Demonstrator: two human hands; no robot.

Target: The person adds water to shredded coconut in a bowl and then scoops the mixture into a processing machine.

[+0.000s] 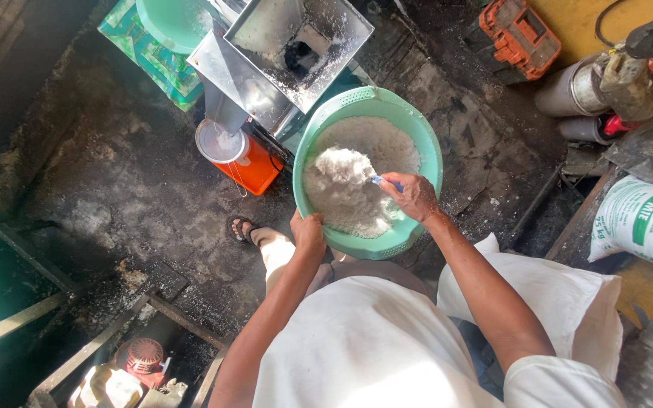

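Note:
A round green perforated basin (422,130) is full of white grated flakes (357,177). My left hand (309,232) grips the basin's near rim. My right hand (413,196) reaches over the rim and holds a small scoop with a blue handle (387,181) dug into the white heap. The scoop's bowl is buried in the flakes. The basin sits just in front of a metal hopper (296,45) dusted with white powder.
An orange bucket with a white lid (239,155) stands under the machine's chute. A second green basin (171,23) rests on a green patterned sheet at the back. A white printed sack (644,223) lies right. My sandalled foot (243,228) stands on dark, stained floor.

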